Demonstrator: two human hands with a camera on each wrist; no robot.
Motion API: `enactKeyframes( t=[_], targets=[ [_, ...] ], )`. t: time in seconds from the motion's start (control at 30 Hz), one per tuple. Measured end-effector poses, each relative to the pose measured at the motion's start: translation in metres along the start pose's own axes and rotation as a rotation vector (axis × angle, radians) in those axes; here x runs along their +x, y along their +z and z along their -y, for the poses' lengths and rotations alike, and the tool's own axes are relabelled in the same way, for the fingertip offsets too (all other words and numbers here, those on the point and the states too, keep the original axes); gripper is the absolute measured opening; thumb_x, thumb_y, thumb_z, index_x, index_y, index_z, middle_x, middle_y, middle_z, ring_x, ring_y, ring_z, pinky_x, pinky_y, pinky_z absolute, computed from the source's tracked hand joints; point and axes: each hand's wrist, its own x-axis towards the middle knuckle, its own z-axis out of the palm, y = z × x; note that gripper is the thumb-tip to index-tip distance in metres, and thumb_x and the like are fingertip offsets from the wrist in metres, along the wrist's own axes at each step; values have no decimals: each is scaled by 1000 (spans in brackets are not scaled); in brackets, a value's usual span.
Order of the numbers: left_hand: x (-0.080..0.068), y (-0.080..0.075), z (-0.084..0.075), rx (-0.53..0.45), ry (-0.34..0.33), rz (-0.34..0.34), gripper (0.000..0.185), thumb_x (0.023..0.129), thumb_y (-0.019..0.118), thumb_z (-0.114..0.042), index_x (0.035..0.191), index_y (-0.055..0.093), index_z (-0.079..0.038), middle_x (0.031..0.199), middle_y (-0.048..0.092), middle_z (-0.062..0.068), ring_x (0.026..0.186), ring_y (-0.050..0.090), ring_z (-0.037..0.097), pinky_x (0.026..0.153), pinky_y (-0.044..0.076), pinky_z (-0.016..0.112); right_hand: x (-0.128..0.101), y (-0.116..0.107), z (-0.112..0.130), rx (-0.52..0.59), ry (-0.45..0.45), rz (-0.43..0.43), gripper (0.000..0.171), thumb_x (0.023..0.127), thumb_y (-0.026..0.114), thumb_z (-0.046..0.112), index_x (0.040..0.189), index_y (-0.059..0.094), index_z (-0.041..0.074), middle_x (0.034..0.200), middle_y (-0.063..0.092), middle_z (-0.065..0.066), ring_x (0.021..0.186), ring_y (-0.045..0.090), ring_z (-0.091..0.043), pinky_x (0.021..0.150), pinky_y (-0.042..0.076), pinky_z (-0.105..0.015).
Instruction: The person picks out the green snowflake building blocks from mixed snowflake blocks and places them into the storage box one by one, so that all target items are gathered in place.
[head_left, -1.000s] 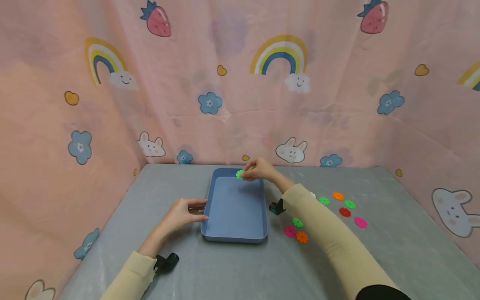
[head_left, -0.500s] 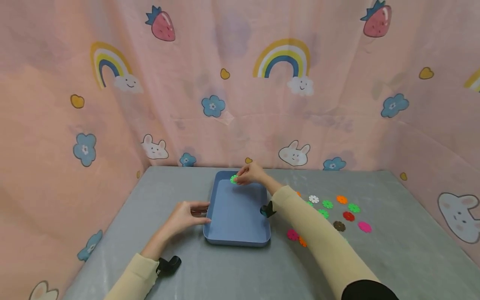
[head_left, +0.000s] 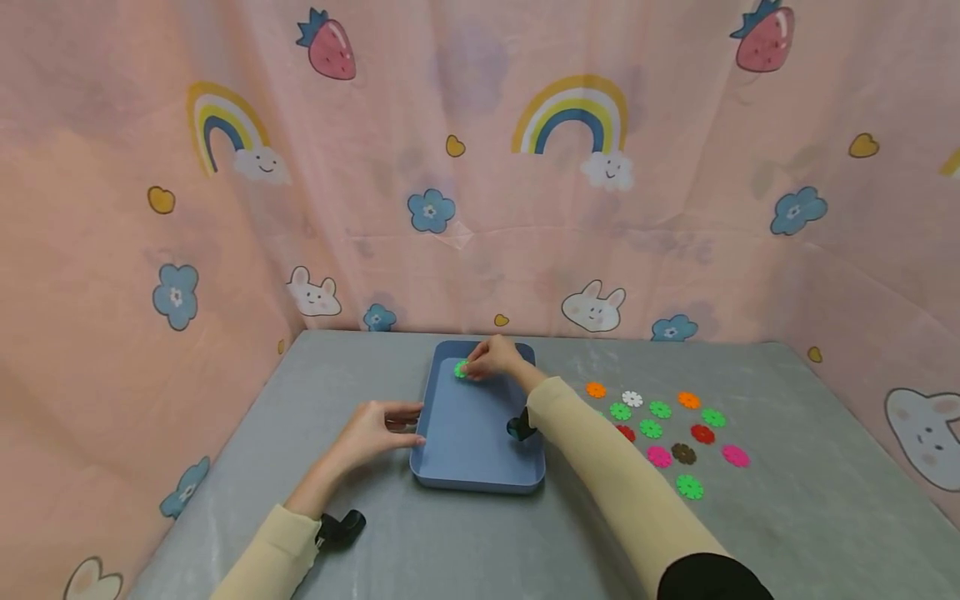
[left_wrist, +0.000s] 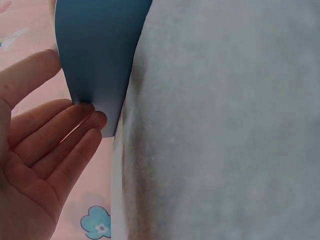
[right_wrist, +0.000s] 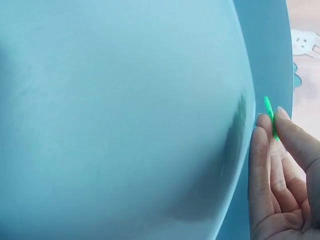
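Note:
My right hand [head_left: 495,357] is over the far end of a blue rectangular tray [head_left: 480,433]. Between thumb and fingers it pinches a small green flower-shaped disc [head_left: 460,368]. From the right wrist view the green disc [right_wrist: 270,115] appears edge-on, close to the tray's far wall; whether it touches the tray I cannot tell. At the tray's left side, my left hand [head_left: 373,432] rests its fingertips and thumb against the wall. The left wrist view has this hand's fingers [left_wrist: 55,130] fairly straight, touching the outside of the tray wall [left_wrist: 100,55].
Right of the tray, several flower-shaped discs lie scattered on the grey table [head_left: 375,533]: green [head_left: 689,487], pink [head_left: 736,456], brown [head_left: 683,453], orange [head_left: 689,401], red [head_left: 702,433] and white [head_left: 632,399]. A pink patterned curtain [head_left: 510,258] stands behind the table.
My right hand has moved left and lower over the tray's far end, carrying the green disc. The left hand has stayed at the tray's side. More discs show past the right sleeve.

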Motion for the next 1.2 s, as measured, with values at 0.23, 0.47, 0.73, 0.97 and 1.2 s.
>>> enactKeyframes(
  t=[0.23, 0.47, 0.73, 0.97, 1.2],
  targets=[
    [-1, -1, -2, -10, 1, 3, 59, 75, 81, -28, 125, 62, -4, 119, 66, 13, 103, 67, 23, 85, 55, 35, 3, 9, 0, 2, 38, -6, 20, 80, 77, 13, 93, 72, -1, 78, 73, -11, 56, 65, -7, 61, 57, -24],
    [1, 0, -1, -11, 5, 3, 60, 74, 82, -29, 124, 63, -3, 119, 67, 13, 103, 67, 23, 85, 55, 34, 6, 16, -7, 15, 74, -54, 19, 79, 77, 12, 93, 74, 1, 83, 73, -10, 56, 65, -5, 61, 57, -22],
    [0, 0, 0, -19, 19, 3, 58, 75, 81, -27, 124, 62, -2, 119, 66, 14, 103, 67, 23, 85, 55, 35, 2, 22, -10, 56, 73, -102, 19, 79, 77, 13, 94, 74, 2, 85, 73, -10, 60, 67, -6, 63, 57, -22],
    [0, 0, -2, -16, 12, -2, 57, 74, 82, -24, 124, 63, -3, 118, 67, 11, 103, 67, 20, 85, 55, 32, -2, 24, -9, 63, 69, -111, 22, 79, 78, 14, 96, 73, 1, 88, 73, -11, 64, 69, -9, 64, 57, -23],
    [0, 0, -2, -18, 11, -2, 56, 74, 82, -24, 124, 63, -4, 118, 67, 10, 103, 67, 20, 86, 55, 32, 0, 25, -9, 43, 84, -128, 20, 78, 79, 16, 93, 74, 3, 88, 72, -9, 63, 68, -7, 65, 57, -23]
  ],
)
